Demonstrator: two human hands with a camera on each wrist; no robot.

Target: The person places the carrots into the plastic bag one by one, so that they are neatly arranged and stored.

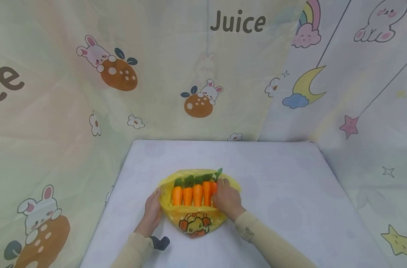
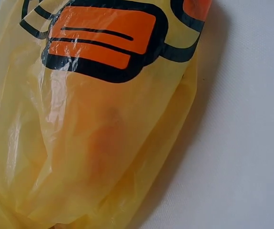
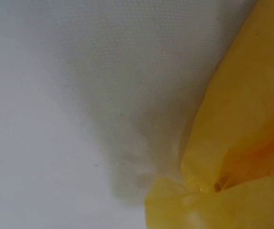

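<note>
A yellow plastic bag with a printed cartoon duck in headphones lies on the table, its mouth spread wide. Several orange carrots with green leafy tops stand side by side in the opening. At the bag's left rim, my left hand holds the plastic. My right hand reaches into the right side of the mouth and grips the rightmost carrot, covering most of it. Close up in the left wrist view, the bag shows orange through its film. The right wrist view has only the bag's side.
The white-covered table extends around the bag. Patterned curtains with rabbits, stars and flowers hang at its back and sides. A black strap piece sticks out by the left wrist.
</note>
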